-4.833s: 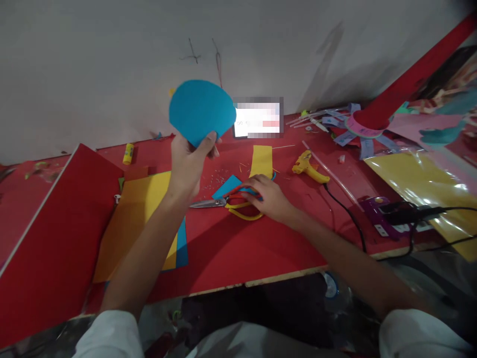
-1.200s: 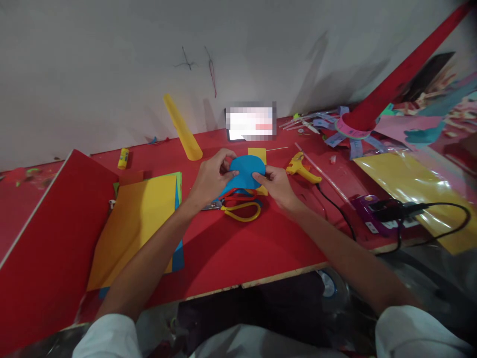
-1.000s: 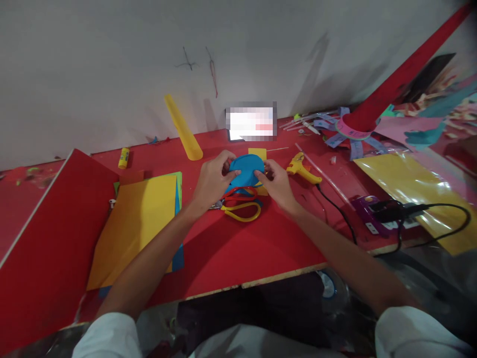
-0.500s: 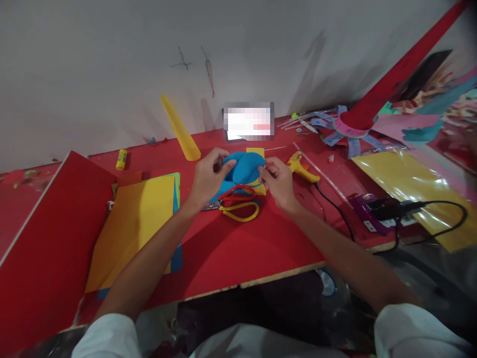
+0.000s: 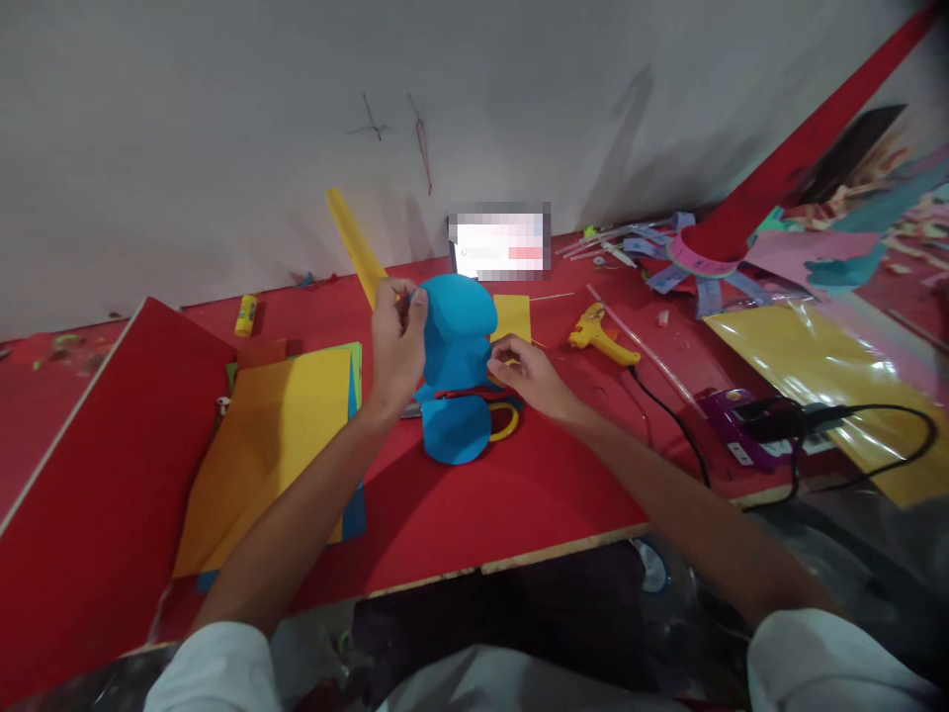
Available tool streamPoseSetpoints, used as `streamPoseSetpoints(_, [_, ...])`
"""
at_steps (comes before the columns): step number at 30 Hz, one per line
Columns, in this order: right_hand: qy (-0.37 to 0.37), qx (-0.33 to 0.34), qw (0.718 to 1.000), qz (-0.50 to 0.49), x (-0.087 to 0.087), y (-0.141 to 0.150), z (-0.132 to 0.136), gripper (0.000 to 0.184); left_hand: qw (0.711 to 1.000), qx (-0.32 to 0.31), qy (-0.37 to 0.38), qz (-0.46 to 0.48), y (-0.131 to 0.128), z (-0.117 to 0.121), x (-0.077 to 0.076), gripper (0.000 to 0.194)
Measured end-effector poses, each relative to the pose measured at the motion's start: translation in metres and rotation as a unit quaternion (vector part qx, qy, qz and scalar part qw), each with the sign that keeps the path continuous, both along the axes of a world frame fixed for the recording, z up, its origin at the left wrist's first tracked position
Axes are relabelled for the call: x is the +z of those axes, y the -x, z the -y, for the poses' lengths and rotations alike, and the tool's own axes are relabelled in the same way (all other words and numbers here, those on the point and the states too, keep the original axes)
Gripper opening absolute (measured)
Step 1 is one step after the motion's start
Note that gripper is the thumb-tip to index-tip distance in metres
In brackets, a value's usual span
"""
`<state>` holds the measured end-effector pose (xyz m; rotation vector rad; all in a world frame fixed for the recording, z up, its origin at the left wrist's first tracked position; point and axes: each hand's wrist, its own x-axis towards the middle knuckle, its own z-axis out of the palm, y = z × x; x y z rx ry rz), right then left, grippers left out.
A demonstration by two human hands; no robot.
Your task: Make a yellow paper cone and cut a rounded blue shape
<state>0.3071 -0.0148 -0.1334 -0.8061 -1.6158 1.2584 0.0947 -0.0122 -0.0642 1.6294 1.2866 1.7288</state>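
Note:
My left hand [image 5: 400,341] pinches the left edge of an upright blue paper cutout [image 5: 460,307] with a rounded top. A second blue paper cutout [image 5: 456,364] shows just below it. At that lower one's right edge are the closed fingertips of my right hand [image 5: 523,376], seeming to pinch it. A third rounded blue cutout [image 5: 456,432] is nearer me, in front of the scissors; whether it lies flat or hangs is unclear. Of the scissors, mainly a yellow handle loop [image 5: 506,422] shows, the rest being covered by blue paper.
A yellow paper cone [image 5: 352,242] stands behind my left hand. To the right lie a yellow glue gun [image 5: 604,336] and a purple power strip [image 5: 733,420]. Coloured sheets [image 5: 289,425] and a red board [image 5: 111,485] are left, a glue stick [image 5: 246,314] farther back.
The yellow cone, absent at first, now stands at the back. The stacked blue cutouts between both hands have been spread apart, one now nearer me over the scissors. My left hand has risen slightly.

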Motion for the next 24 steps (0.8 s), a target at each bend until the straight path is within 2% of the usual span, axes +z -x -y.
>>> streamPoseSetpoints(4, [0.032, -0.028, 0.999, -0.027, -0.007, 0.004, -0.003, 0.049, 0.999, -0.023, 0.013, -0.034, -0.004, 0.004, -0.001, 0.044])
streamPoseSetpoints(9, [0.1, -0.022, 0.992, -0.071, -0.003, 0.004, -0.003, 0.06, 0.993, -0.012, 0.053, -0.106, -0.001, 0.003, -0.001, 0.042])
streamPoseSetpoints(12, [0.081, -0.028, 0.994, -0.067, 0.001, 0.004, -0.002, 0.055, 0.99, -0.024, 0.069, -0.123, -0.004, 0.004, -0.001, 0.039])
streamPoseSetpoints(18, [0.056, -0.041, 0.996, -0.048, 0.003, 0.003, 0.0, 0.045, 0.978, -0.096, 0.106, -0.15, -0.008, 0.006, -0.003, 0.031])
streamPoseSetpoints(21, [0.05, -0.073, 0.995, -0.055, 0.0, 0.001, -0.002, 0.041, 0.971, -0.113, 0.109, -0.179, 0.0, 0.002, 0.0, 0.03])
streamPoseSetpoints(24, [0.053, -0.115, 0.989, -0.08, -0.002, -0.001, -0.005, 0.039, 0.967, -0.125, 0.144, -0.17, 0.011, -0.002, 0.008, 0.028])
